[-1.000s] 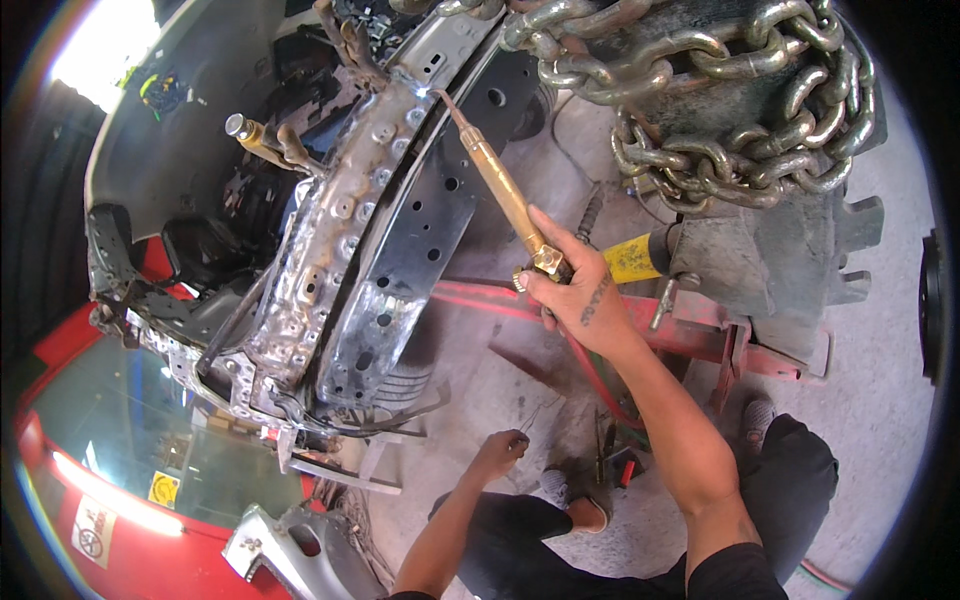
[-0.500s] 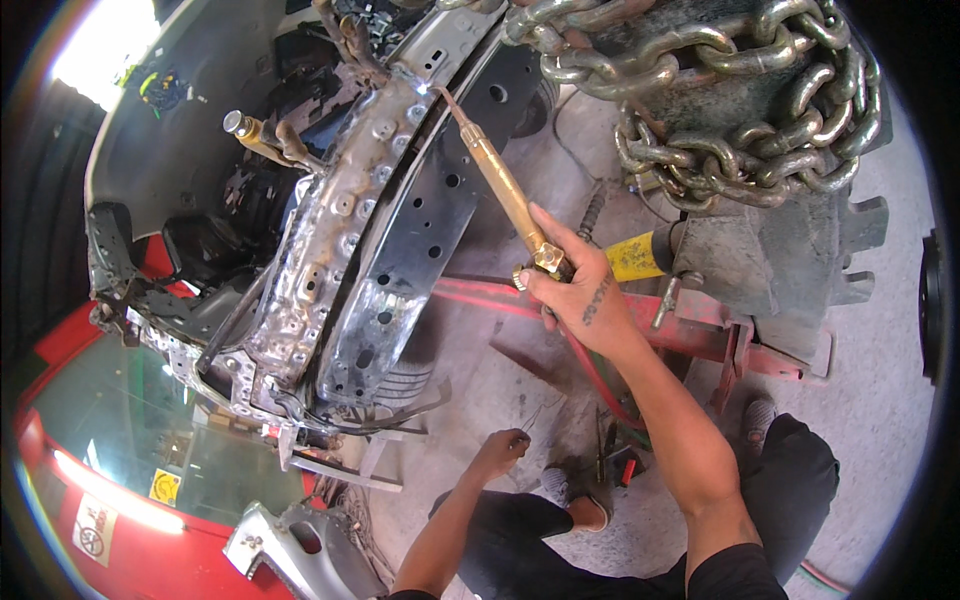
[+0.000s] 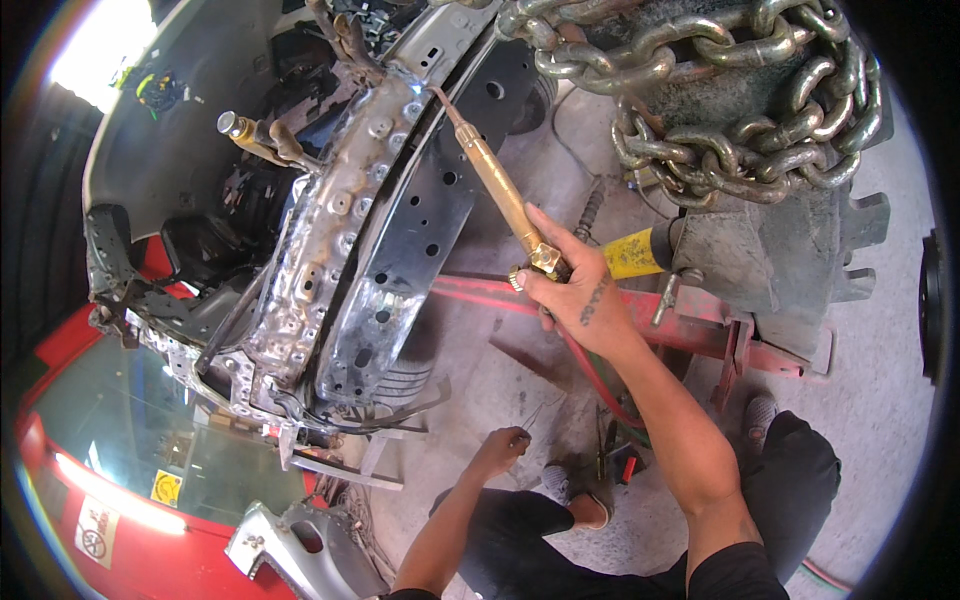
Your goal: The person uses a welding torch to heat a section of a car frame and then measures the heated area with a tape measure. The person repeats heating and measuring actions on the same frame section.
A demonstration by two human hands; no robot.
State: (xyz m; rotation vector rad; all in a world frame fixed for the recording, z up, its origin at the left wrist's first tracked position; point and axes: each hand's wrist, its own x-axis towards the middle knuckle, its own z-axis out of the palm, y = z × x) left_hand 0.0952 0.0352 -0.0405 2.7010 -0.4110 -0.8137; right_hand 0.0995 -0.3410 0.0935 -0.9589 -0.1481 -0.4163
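Little has moved beyond a slight view shift; the right hand [image 3: 588, 292] clamps the torch [image 3: 490, 175], best held steady at the rail [image 3: 350, 172]; grip of left hand [image 3: 498, 455] unclear.

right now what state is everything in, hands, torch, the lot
Right hand: closed around the torch
Brass torch: held aslant, bright glow at its tip
Metal rail: discoloured, glowing near the tip
Left hand: curled, whether it holds something is unclear
Black beam: perforated, beside the rail
Chain: piled in loops
Red hose: curving down below the right hand
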